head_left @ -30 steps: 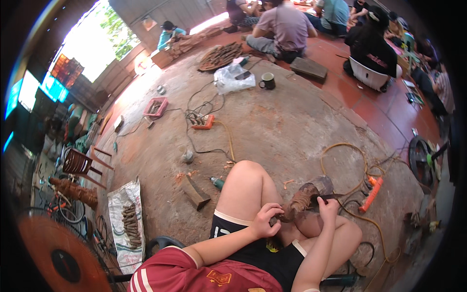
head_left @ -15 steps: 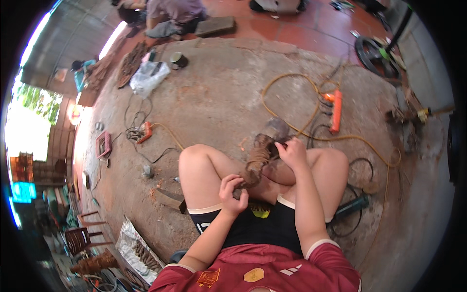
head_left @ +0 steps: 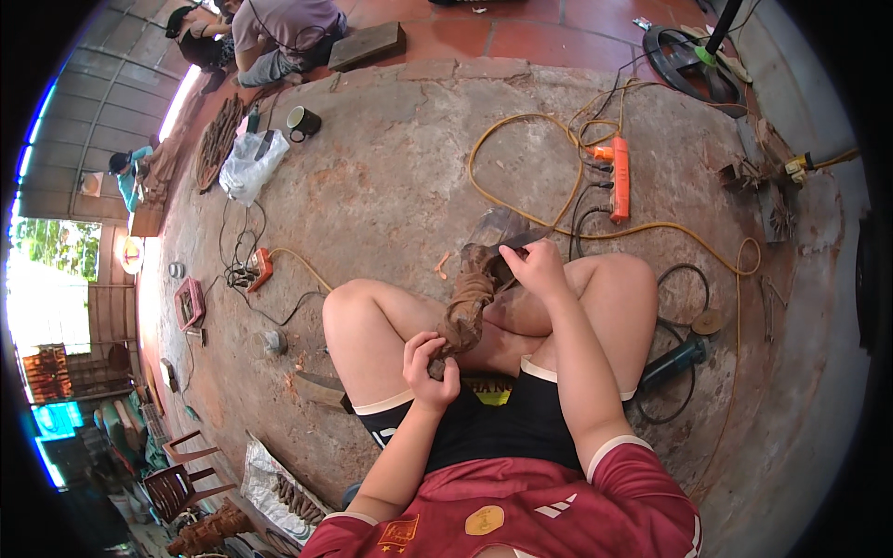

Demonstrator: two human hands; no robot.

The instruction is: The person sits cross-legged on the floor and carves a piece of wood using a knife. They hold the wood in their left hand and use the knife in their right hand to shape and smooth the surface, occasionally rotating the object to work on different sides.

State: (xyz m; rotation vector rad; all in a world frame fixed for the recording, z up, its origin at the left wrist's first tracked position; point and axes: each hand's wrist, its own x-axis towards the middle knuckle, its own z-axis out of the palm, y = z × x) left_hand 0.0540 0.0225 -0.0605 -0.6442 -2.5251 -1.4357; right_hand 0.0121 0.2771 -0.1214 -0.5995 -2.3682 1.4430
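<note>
A carved brown wooden piece (head_left: 468, 302), long and knobbly, lies slantwise above my crossed legs. The fingers of my left hand (head_left: 431, 370) are curled round its near, lower end. My right hand (head_left: 538, 269) is closed at the far end, thumb and fingers pinching a dark thin sheet (head_left: 528, 239) against or just beside the wood. What kind of sheet it is, I cannot make out. Just beyond the far end, a clear, greyish object (head_left: 498, 226) sits on the floor, partly hidden by the carving.
An orange power strip (head_left: 620, 179) with a looping yellow cord lies ahead right; a smaller orange socket block (head_left: 260, 270) is at left. A green power tool (head_left: 673, 365) rests by my right knee. Further off are a plastic bag (head_left: 251, 166), a mug (head_left: 303, 123) and seated people (head_left: 284, 37).
My view has shifted, so the surroundings sit a little further left and higher. Both hands stay on the carving and the dark sheet; the carving appears slightly more upright.
</note>
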